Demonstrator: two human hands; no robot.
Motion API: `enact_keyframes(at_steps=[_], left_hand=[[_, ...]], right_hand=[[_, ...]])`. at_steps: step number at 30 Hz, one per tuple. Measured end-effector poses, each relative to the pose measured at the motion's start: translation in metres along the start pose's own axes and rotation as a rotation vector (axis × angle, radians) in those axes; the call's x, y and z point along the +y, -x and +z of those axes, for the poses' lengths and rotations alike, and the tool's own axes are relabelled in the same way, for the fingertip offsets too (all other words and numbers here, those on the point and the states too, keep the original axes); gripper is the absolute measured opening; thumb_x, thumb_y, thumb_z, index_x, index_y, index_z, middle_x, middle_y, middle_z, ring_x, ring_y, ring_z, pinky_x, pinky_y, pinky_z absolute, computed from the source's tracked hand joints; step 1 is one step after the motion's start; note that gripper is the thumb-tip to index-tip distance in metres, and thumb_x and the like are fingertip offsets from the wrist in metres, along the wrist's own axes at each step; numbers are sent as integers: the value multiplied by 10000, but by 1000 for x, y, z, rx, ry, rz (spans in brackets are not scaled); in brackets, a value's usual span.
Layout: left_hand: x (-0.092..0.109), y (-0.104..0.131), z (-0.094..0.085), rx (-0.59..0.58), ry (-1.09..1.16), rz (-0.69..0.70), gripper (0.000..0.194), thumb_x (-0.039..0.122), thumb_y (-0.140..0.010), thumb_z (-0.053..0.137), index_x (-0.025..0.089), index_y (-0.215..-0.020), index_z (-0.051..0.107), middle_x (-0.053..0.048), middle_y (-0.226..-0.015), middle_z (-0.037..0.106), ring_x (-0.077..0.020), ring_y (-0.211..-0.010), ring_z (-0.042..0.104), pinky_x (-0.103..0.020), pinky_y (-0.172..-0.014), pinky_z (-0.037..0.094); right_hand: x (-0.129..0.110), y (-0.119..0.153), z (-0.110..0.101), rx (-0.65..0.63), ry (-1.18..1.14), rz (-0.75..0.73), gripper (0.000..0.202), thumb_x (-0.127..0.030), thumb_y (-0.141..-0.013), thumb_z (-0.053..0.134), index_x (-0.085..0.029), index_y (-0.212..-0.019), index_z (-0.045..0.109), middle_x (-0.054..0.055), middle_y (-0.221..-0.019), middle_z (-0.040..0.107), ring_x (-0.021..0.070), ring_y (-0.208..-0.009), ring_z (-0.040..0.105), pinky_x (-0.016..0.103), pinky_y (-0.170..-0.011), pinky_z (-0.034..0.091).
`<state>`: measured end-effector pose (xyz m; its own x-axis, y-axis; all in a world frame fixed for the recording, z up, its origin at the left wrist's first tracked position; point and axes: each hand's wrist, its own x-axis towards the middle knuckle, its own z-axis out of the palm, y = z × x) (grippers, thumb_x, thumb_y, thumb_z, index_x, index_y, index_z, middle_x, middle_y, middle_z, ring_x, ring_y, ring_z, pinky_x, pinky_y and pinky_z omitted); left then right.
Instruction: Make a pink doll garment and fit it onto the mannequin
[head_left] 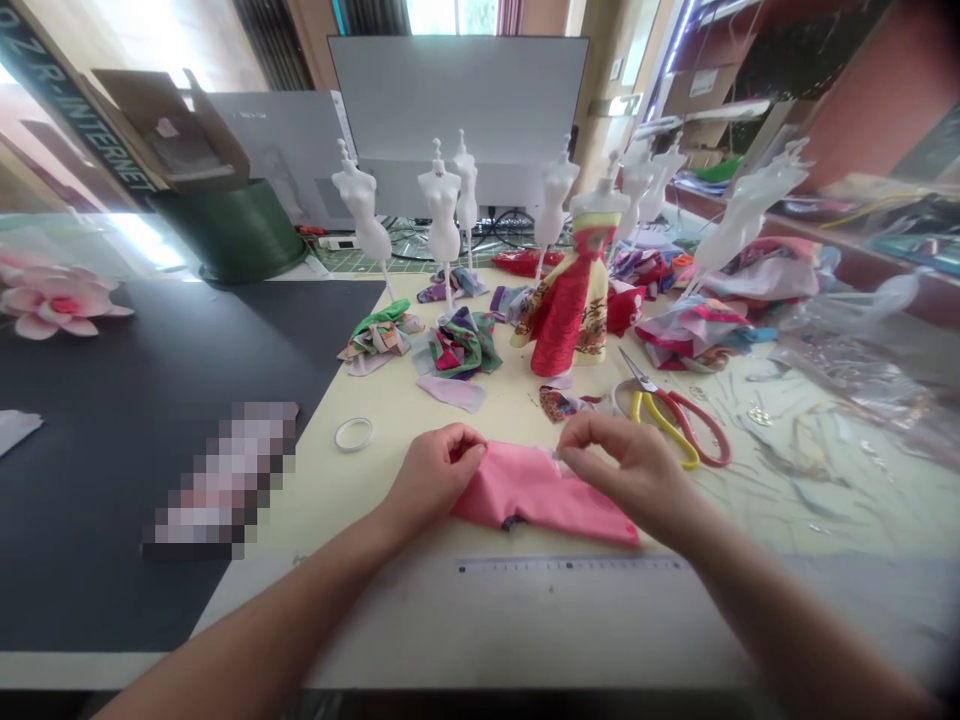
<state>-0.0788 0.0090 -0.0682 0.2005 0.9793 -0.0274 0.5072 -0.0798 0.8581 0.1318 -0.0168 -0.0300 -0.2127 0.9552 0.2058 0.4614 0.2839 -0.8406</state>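
A folded piece of pink fabric (525, 490) lies on the pale table in front of me, with a small dark patch at its lower edge. My left hand (442, 465) pinches its upper left corner between thumb and fingers. Over the fabric's upper right edge, my right hand (626, 465) is closed in a pinch near a whitish strip; what sits between its fingertips is too small to make out. Just beyond that hand rest scissors (679, 415) with one yellow and one red handle. A clear ruler (570, 567) lies on the near side of the fabric.
Several white mannequins (444, 215) stand at the back, one in a red and yellow dress (574, 290). Fabric scraps (461, 345) lie around their bases. A roll of white tape (353, 434) is left of the fabric. A black mat (187, 370) and green pot (232, 230) occupy the left.
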Motion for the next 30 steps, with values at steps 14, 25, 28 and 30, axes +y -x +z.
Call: enact_keyframes(at_steps=[14, 25, 28, 30], left_hand=[[-1, 0, -1, 43, -18, 43, 173, 288, -767, 520, 182, -755, 656, -18, -744, 691, -185, -716, 623, -278, -666, 460], [-5, 0, -2, 6, -13, 60, 178, 291, -761, 545, 183, -875, 631, -24, -791, 692, -186, -736, 636, -281, -683, 471], [-4, 0, -3, -12, -10, 86, 207, 268, -760, 544, 180, -928, 627, -20, -791, 684, -181, -739, 637, -275, -687, 476], [-3, 0, -4, -11, -15, 99, 225, 261, -762, 538, 175, -951, 623, -17, -782, 676, -175, -731, 632, -271, -690, 473]], right_hand=[[10, 129, 31, -367, 437, -410, 207, -85, -747, 517, -210, -582, 499, -20, -555, 539, 115, -506, 475, 250, -459, 378], [2, 88, 4, -218, 382, -226, 184, -92, -829, 443, -196, -821, 595, 36, -765, 629, 143, -688, 568, 271, -626, 458], [12, 45, -8, -27, 340, -112, 196, -117, -817, 478, -196, -923, 622, 51, -881, 654, 166, -791, 599, 304, -685, 479], [19, 17, -10, -5, 341, -50, 168, -158, -807, 519, -200, -914, 642, 49, -906, 670, 179, -820, 610, 321, -700, 481]])
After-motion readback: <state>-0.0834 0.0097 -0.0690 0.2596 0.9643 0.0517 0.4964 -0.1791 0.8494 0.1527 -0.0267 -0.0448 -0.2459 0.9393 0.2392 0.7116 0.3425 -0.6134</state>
